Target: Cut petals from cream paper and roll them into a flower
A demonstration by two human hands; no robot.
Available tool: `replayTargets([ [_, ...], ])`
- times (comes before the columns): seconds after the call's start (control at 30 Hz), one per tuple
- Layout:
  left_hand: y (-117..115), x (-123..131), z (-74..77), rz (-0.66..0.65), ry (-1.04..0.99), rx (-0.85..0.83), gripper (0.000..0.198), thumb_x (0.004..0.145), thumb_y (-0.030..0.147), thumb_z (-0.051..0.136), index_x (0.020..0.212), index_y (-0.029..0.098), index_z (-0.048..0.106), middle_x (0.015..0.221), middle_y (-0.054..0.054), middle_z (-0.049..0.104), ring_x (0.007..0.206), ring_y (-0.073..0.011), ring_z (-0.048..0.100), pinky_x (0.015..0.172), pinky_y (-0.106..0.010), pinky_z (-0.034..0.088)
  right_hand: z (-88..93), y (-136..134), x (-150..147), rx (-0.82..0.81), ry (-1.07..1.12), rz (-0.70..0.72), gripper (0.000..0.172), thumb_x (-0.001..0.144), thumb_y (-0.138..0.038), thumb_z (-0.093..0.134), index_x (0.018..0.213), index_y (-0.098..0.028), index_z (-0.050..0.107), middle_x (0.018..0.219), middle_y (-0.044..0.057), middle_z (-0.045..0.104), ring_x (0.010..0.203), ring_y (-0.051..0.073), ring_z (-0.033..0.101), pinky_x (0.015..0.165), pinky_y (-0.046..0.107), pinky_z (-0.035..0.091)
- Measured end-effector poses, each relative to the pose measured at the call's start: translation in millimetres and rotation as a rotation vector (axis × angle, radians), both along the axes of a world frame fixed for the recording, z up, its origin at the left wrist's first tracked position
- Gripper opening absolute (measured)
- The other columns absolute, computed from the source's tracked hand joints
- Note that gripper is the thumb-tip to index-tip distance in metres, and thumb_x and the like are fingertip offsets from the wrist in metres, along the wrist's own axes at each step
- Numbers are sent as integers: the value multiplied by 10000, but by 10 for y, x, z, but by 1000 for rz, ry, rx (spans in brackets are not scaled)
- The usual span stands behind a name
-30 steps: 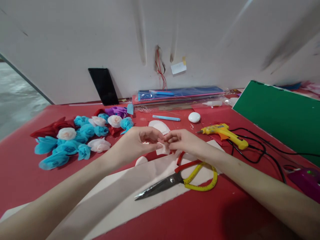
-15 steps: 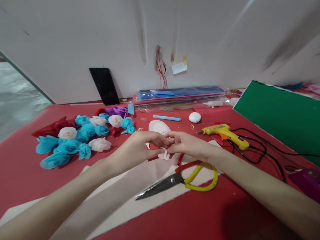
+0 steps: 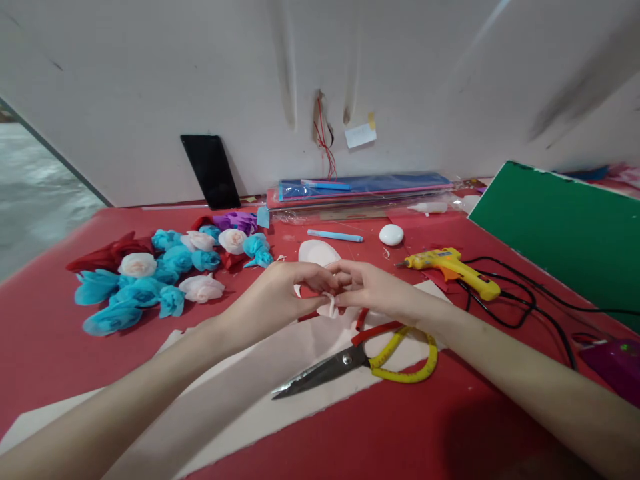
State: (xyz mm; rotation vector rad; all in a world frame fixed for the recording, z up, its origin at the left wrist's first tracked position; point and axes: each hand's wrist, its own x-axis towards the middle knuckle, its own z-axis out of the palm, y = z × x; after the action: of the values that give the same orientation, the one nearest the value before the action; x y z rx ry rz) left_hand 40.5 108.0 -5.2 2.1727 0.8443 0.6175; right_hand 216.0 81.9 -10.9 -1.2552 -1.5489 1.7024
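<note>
Hand (image 3: 289, 288) to hand (image 3: 371, 289), paper (image 3: 331, 307) between

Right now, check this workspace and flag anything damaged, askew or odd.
The wall looks damaged: red wires hang from what seems an opening. Beside them, a taped white slip sits tilted. Black cord lies in loose loops by the yellow glue gun. The pale piece between the left hand and right hand is too small to judge.

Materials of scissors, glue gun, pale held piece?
Scissors: blades look like steel, grey with a bright edge; handles possibly plastic-wrapped, red and yellow. Glue gun: probably moulded plastic, smooth and yellow. Pale piece: paper or thin cloth, matt and softly curled; too small to tell which.
</note>
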Motion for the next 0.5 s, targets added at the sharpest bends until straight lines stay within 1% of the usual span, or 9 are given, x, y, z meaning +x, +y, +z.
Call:
replayTargets([
  [0.1, -10, 0, 3, -5, 17, 34, 150, 709, 97, 578, 786, 195, 662, 754, 24, 702, 667, -113, 641, 609, -173, 504, 19, -4, -6, 17, 14, 16, 375, 668, -3, 512, 998, -180, 509, 870, 9, 581, 769, 123, 570, 610, 219, 463],
  [0.23, -39, 6, 24, -3, 21, 82, 120, 716, 125, 582, 786, 183, 660, 762, 11, 708, 675, -120, 646, 611, -175, 502, 21, 6, -23, 39, 60, 15, 395, 634, -35, 620, 990, -162, 504, 867, 3, 584, 830, 127, 566, 732, 246, 443],
  [0.27, -46, 10, 28, -2, 23, 99, 117, 715, 124, 581, 782, 180, 660, 766, 9, 710, 680, -121, 648, 618, -175, 499, 7, 11, -27, 44, 69, 7, 396, 631, -37, 625, 986, -160, 501, 850, 0, 584, 815, 123, 565, 731, 247, 439],
  [0.4, -63, 25, 30, 9, 54, 140, 137, 701, 97, 580, 776, 181, 658, 785, 10, 710, 702, -124, 644, 643, -181, 485, -75, 26, -35, 52, 90, -30, 419, 614, 1, 571, 989, -164, 485, 785, -14, 584, 697, 106, 562, 631, 233, 439],
  [0.5, -58, 23, 36, 51, 48, 147, 133, 730, 148, 594, 844, 192, 645, 849, 9, 697, 754, -135, 634, 690, -202, 479, -93, 14, -39, 80, 97, -72, 393, 613, -9, 572, 963, -172, 499, 732, -32, 579, 677, 108, 577, 652, 247, 460],
])
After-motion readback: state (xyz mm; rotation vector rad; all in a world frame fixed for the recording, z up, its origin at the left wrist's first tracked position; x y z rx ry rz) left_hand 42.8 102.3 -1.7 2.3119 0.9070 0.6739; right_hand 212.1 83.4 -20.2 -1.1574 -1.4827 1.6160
